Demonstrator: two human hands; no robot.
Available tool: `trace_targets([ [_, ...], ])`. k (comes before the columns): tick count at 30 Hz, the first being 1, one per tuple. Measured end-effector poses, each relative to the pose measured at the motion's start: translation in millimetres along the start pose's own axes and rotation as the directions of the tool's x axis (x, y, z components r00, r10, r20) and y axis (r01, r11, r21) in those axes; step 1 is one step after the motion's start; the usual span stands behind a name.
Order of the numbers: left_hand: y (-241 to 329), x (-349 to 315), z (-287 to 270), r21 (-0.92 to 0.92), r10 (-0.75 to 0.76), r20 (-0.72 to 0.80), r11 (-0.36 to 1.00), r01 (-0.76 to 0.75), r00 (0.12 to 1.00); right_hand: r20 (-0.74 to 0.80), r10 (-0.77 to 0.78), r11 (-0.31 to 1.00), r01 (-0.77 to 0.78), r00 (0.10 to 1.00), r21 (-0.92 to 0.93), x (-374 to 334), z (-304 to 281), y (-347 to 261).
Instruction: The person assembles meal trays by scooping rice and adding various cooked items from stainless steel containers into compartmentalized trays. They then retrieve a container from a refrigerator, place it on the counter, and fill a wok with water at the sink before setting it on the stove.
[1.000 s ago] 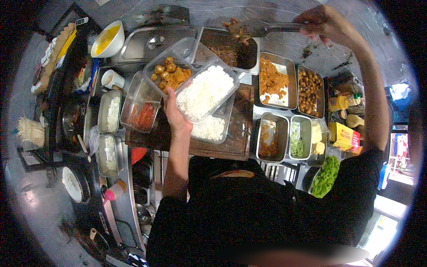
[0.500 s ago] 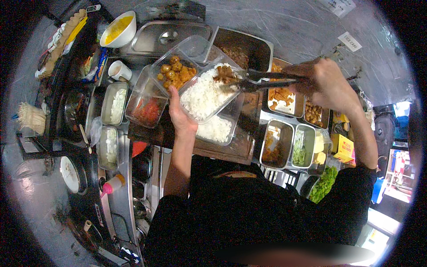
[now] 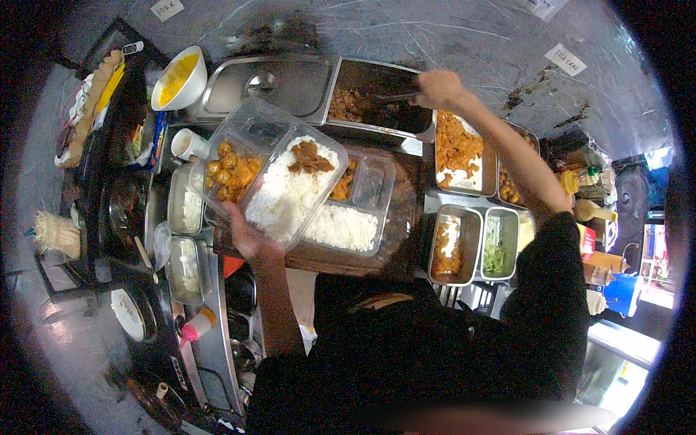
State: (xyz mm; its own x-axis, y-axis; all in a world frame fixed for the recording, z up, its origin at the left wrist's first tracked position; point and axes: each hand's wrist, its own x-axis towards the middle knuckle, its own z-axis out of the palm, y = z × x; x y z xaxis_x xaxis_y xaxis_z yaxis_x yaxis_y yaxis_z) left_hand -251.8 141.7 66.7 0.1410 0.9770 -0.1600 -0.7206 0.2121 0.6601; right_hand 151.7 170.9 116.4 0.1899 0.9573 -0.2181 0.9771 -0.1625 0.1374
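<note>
My left hand point(image 3: 254, 243) grips the lower edge of a clear compartment container point(image 3: 262, 122), held tilted above the counter. Inside it are white rice point(image 3: 279, 196), a small heap of brown meat point(image 3: 312, 156) on that rice, and round brown balls with orange pieces point(image 3: 230, 170). Closed around dark tongs point(image 3: 397, 96), my right hand point(image 3: 438, 90) is over the far rim of a deep metal pan point(image 3: 383, 129). The tongs reach into this pan, close to shredded brown meat point(image 3: 349, 107); their tips are hard to make out. Partly under the held container, another clear compartment container point(image 3: 373, 181) contains rice and orange food.
A wooden board point(image 3: 406, 217) lies beneath the containers. At right stand metal pans of orange pieces point(image 3: 458, 152), sauce point(image 3: 447, 254) and shredded greens point(image 3: 497, 250). A lidded pan point(image 3: 232, 85), a white bowl point(image 3: 194, 90) and a cup point(image 3: 187, 145) are at far left.
My right hand has moved left and away with the tongs, from over the rice to the meat pan. Brown meat now rests on the rice. My left hand and its container have shifted left and nearer.
</note>
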Motion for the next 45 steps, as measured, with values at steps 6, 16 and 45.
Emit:
trace_targets([
  [6, 2, -3, -12, -0.048, -0.038, 0.168, 0.998, 0.046, 0.985, -0.053, -0.075, 0.997, 0.074, 0.996, -0.023, 25, 27, -34],
  [16, -9, 1, 21, 0.010, -0.022, 0.082, 1.000, 0.022, 0.996, -0.136, -0.015, 0.998, 0.024, 0.991, 0.065, -42, -16, 38],
  [45, -49, 25, 46, -0.152, -0.224, 0.168, 0.957, 0.249, 0.960, -0.298, -0.242, 0.949, 0.290, 0.924, 0.128, -200, -162, -15],
])
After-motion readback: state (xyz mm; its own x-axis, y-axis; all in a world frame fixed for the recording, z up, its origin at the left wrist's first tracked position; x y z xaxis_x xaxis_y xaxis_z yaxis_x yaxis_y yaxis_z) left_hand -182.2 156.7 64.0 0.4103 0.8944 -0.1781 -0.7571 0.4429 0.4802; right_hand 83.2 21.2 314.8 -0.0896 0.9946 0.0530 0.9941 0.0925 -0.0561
